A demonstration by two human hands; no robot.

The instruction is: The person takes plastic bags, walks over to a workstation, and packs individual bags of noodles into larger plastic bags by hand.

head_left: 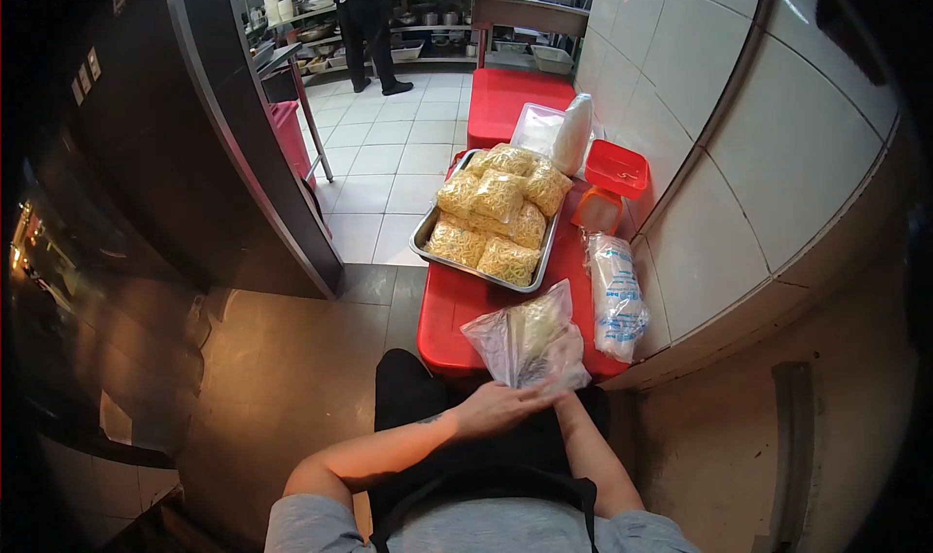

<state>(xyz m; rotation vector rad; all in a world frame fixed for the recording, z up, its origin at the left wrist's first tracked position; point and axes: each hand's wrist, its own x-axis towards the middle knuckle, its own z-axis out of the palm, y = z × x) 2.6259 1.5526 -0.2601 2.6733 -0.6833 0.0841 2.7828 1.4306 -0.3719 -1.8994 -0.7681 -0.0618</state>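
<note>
A clear plastic bag (pixel 530 325) with pale yellow contents lies over the front of the red table. My left hand (pixel 498 407) reaches across from the left, its fingers against the lower edge of the bag; whether they grip it is hard to tell. My right hand (pixel 564 363) is at the bag's lower right, seen through the plastic, its fingers blurred by the film. Just beyond the bag, a metal tray (pixel 420 242) holds several filled bags of yellow noodles (pixel 499 196), stacked up.
On the red table (pixel 442 325), a plastic-wrapped roll (pixel 617 295) lies at the right, with an orange container (pixel 598 209) and a red basket (pixel 617 169) behind it. A white-tiled wall borders the right side. A person (pixel 364 18) stands by distant kitchen shelves.
</note>
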